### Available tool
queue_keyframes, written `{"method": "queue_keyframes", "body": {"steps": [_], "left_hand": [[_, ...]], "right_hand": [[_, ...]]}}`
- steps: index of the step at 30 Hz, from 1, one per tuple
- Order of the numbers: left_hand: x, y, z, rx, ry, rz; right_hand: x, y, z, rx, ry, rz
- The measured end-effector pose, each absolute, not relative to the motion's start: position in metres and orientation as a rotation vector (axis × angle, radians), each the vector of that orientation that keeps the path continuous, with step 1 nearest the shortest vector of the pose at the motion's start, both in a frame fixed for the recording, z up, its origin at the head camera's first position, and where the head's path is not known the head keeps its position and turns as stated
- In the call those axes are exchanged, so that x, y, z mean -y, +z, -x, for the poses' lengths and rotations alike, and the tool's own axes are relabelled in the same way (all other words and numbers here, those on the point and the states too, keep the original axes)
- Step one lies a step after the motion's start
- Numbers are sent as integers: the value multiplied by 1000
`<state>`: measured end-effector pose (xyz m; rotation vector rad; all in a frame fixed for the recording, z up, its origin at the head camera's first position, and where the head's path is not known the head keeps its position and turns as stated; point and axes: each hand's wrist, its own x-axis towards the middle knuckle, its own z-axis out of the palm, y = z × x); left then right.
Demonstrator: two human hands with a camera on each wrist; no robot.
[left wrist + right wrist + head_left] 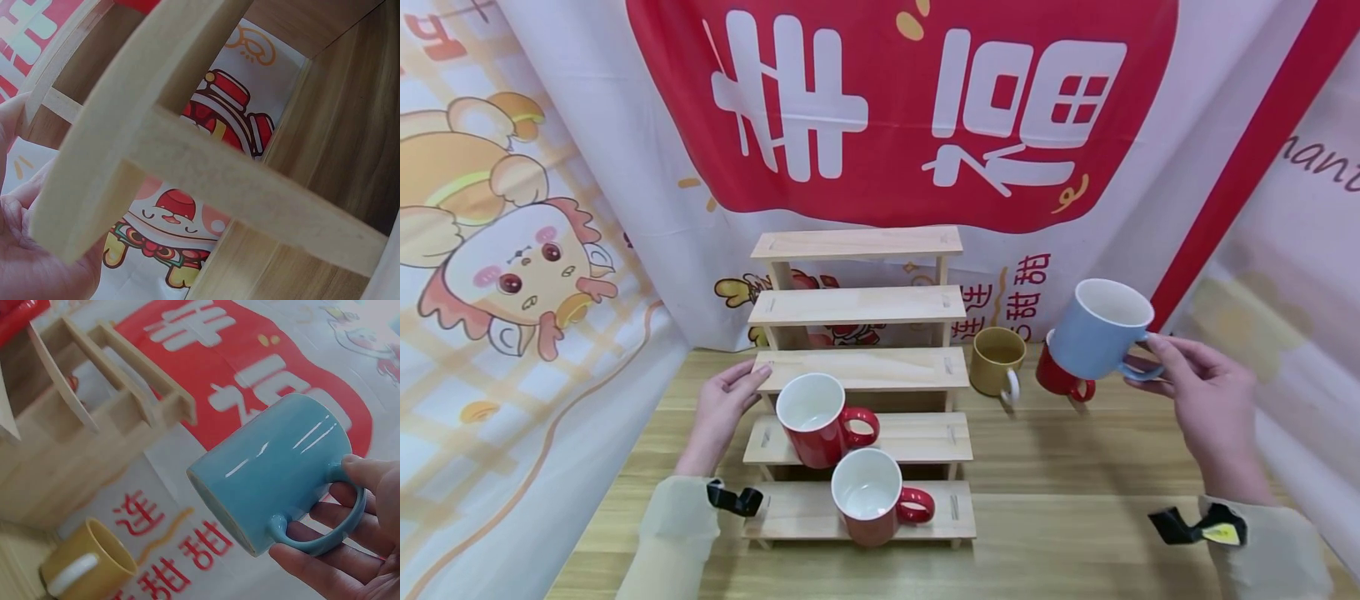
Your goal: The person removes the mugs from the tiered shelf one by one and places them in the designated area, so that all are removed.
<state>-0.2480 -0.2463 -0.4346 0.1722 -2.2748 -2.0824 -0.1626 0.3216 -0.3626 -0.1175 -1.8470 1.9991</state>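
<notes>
My right hand holds a light blue mug by its handle, raised in the air to the right of a wooden stepped rack. In the right wrist view the blue mug is tilted, with fingers curled at its handle. My left hand grips the left end of the rack's middle step, seen close in the left wrist view as a pale board. One red mug stands on the second step from the bottom. Another red mug stands on the lowest step.
A mustard mug with a white handle stands on the wood-grain table right of the rack. Behind the blue mug, a third red mug is partly hidden. Printed cloth hangs at the back and both sides.
</notes>
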Motion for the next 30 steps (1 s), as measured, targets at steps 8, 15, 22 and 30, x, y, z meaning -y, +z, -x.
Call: {"method": "queue_keyframes", "body": {"steps": [8,15,22,30], "left_hand": [[246,-434,247,2276,-2080,-175],[246,-433,247,2285,-2081,-178],[246,-432,248,2280,-2091,-179],[246,-433,247,2283,-2086,-168]], "right_hand": [[-354,-371,165,1563,2113,51],[-378,-374,163,1454,2128,215],[-397,-382,165,1442,2068,411],[-409,-404,172,1416,2083,528]]}}
